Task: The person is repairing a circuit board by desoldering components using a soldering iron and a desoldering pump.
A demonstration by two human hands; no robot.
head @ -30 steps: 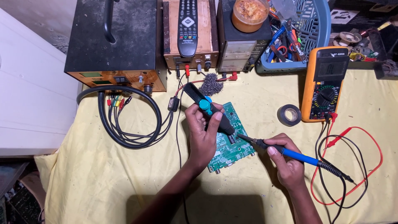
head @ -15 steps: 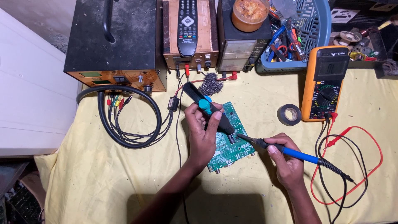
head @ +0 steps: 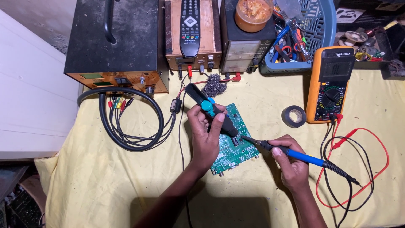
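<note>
A green circuit board lies on the yellow cloth in front of me. My left hand grips a black desoldering pump with a teal button, its nozzle down on the board. My right hand holds a blue-handled soldering iron like a pen. The iron's tip meets the board right beside the pump's nozzle. Both tools touch the same spot near the board's middle.
An orange multimeter with red and black leads lies at the right, a roll of black tape beside it. Power supply boxes, a remote, a steel wool pad and a blue tool basket line the back. A coiled black hose lies at the left.
</note>
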